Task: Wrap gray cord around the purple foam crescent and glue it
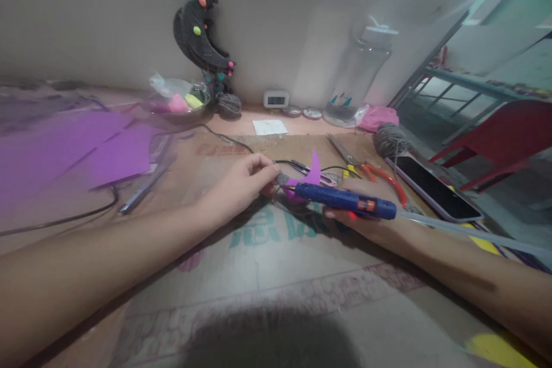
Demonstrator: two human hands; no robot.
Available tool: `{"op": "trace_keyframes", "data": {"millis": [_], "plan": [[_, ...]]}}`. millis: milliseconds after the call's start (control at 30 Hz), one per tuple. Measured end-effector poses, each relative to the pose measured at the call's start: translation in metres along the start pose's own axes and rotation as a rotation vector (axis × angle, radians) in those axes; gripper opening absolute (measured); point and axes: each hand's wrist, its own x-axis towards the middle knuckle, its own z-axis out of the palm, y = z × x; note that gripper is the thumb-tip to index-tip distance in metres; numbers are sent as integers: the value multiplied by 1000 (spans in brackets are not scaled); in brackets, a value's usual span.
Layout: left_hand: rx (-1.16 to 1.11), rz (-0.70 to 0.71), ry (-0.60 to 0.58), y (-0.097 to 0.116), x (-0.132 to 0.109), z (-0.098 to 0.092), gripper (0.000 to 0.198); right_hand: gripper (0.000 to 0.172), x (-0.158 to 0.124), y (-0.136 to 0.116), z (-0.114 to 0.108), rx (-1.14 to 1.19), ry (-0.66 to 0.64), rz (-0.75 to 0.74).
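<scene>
My right hand [366, 215] grips a blue glue gun [345, 199] lying almost level, its nozzle pointing left and a clear glue stick [466, 231] trailing out of its back. The nozzle meets a small magenta paper piece [311, 175] with one pointed flap standing up. My left hand [244, 184] pinches the left end of that piece with fingertips together, right at the nozzle tip. Both forearms rest over a cardboard sheet [267, 264] with green print.
Purple paper sheets [86, 152] lie at the left with a dark cable [77, 215] and a pen. Orange-handled pliers [379, 175], scissors, a phone [435, 187] and grey yarn [390, 139] sit right. A bowl, black crescent ornament [198, 34], clear jar [360, 75] line the wall.
</scene>
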Motion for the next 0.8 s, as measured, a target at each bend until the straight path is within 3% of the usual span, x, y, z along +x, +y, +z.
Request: {"op": "trace_keyframes", "data": {"millis": [333, 567, 800], "plan": [[-13, -32, 5, 2, -1, 1, 20, 27, 0, -4, -7, -11, 19, -31], [-32, -44, 10, 3, -1, 1, 19, 38, 2, 2, -3, -3, 13, -20], [-35, -24, 2, 1, 0, 1, 18, 39, 3, 5, -3, -31, 87, -79]]}}
